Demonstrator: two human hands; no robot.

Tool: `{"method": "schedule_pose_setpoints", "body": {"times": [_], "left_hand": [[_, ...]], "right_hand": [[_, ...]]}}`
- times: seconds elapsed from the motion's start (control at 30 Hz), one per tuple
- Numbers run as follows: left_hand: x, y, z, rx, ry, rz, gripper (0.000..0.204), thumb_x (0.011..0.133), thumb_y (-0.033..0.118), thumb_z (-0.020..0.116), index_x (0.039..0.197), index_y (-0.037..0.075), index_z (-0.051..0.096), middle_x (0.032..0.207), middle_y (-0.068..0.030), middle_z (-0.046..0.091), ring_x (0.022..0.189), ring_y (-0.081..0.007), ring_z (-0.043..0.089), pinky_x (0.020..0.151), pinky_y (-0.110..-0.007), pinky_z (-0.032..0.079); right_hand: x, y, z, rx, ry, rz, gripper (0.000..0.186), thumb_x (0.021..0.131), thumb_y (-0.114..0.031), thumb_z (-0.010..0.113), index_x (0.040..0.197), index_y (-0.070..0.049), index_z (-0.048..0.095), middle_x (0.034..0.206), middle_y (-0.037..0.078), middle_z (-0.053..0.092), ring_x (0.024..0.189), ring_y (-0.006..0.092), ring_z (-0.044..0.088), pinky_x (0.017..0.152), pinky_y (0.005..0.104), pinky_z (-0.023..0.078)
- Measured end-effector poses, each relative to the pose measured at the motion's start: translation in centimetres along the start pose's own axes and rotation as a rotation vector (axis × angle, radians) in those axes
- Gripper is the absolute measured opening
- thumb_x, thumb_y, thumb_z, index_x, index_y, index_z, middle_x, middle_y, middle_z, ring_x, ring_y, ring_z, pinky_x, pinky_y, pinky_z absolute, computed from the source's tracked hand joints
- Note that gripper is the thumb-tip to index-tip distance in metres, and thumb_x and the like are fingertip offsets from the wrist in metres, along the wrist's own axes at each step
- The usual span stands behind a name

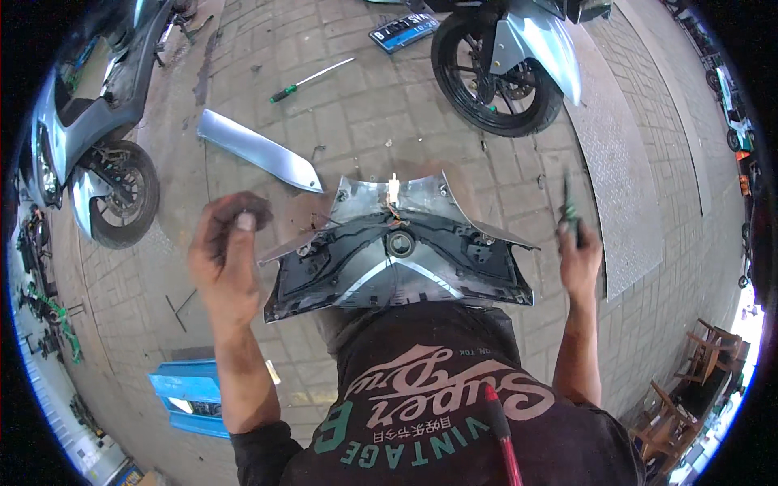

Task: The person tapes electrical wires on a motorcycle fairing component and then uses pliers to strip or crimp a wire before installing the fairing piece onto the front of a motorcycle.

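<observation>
Across my lap lies a scooter body panel [478, 275], its dark inner side up, with a round socket in the middle, thin wires and a white connector [394, 191] at the far edge. Left of the panel, my left hand [227, 243] is raised with its fingers curled in against the thumb; whatever they may hold is hidden. To the right, clear of the panel, my right hand [580, 261] grips a screwdriver [570, 212] with a green handle. Its shaft points away from me and is blurred by motion.
Beyond the panel lie a silver trim piece [259, 150], another green-handled screwdriver [284, 93] and a licence plate [403, 34]. Scooter wheels [498, 77] stand ahead and at the left [121, 194]. A blue box [190, 397] sits lower left; metal plates [620, 178] run along the right.
</observation>
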State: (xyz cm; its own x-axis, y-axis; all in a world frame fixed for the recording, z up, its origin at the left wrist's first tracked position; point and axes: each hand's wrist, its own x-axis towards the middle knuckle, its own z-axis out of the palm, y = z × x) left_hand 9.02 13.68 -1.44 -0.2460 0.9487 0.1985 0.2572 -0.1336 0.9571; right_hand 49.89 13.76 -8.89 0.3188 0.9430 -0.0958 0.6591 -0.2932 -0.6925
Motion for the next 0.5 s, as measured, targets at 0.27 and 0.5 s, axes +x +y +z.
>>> {"method": "schedule_pose_setpoints", "body": {"times": [0.27,0.5], "left_hand": [[-1.7,-0.7,0.8,0.066,-0.003,-0.149,0.015,0.085,0.002,0.057,0.099,-0.004,0.058,0.091,-0.0062,0.06,0.081,-0.0103,0.053,0.073,-0.023,0.042],[-2.7,-1.7,-0.7,0.058,-0.032,-0.142,0.012,0.084,0.0,0.055,0.096,-0.003,0.057,0.086,-0.0064,0.059,0.079,-0.0123,0.054,0.072,-0.024,0.043]], "right_hand": [[-6.5,-4.8,5.6,-0.421,-0.824,-0.716,0.027,0.074,-0.033,0.067,0.082,-0.008,0.061,0.084,0.012,0.059,0.092,0.028,0.054,0.081,0.0418,0.041],[-5.5,-6.5,11.0,-0.421,-0.803,-0.833,0.03,0.075,-0.035,0.065,0.086,-0.006,0.063,0.085,0.012,0.059,0.095,0.0276,0.053,0.083,0.0437,0.039]]}}
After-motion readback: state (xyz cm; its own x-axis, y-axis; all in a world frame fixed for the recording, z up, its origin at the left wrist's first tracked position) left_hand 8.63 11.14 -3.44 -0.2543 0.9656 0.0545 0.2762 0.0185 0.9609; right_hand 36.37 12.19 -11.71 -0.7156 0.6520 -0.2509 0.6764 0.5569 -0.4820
